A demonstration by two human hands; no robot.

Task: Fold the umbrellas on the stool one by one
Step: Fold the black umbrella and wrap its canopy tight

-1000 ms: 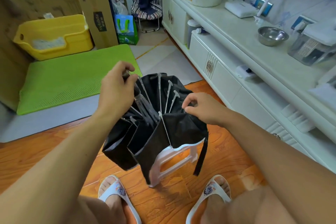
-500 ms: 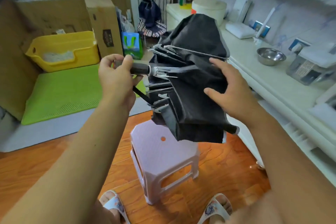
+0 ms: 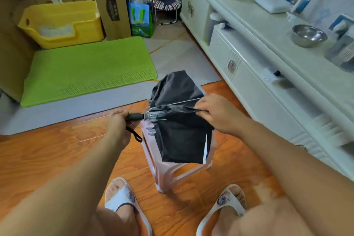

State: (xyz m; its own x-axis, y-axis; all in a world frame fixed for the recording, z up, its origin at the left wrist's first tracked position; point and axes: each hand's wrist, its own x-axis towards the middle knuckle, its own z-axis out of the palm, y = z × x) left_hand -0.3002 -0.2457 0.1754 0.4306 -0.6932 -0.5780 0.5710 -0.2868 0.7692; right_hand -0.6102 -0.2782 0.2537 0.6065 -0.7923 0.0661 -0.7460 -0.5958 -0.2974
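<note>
Between my two hands, seen from the head camera, hung the black umbrella (image 3: pixel 180 120), held sideways in the air just above the pale stool (image 3: pixel 162 166). My left hand (image 3: pixel 117 127) was clenched round the handle (image 3: pixel 135 116), with the wrist loop (image 3: pixel 135 136) dangling just below that fist. My right hand (image 3: pixel 215 114) pinched a fold of the black cloth at the far side from the handle, beside a thin metal rib (image 3: pixel 178 101) that ran toward its knuckles. The rib tips (image 3: pixel 154 116) bunched close to the handle, just right of my left hand, and the cloth sagged loose beneath my right hand, in front of the stool.

I judged the folding only partly done. The shaft looked pushed short and the ribs drawn in, but the cloth was still baggy, not smoothed or wrapped, and no strap was fastened. That gathering and tying seemed to be what was left for this one.

Much stayed unclear. The stool's seat was mostly covered by the hanging cloth, so I could not tell whether any other umbrella lay on it. The fastening strap I could not pick out for certain. My right fingertips were tucked under the fold, and my left fingers hid most of the handle.
</note>
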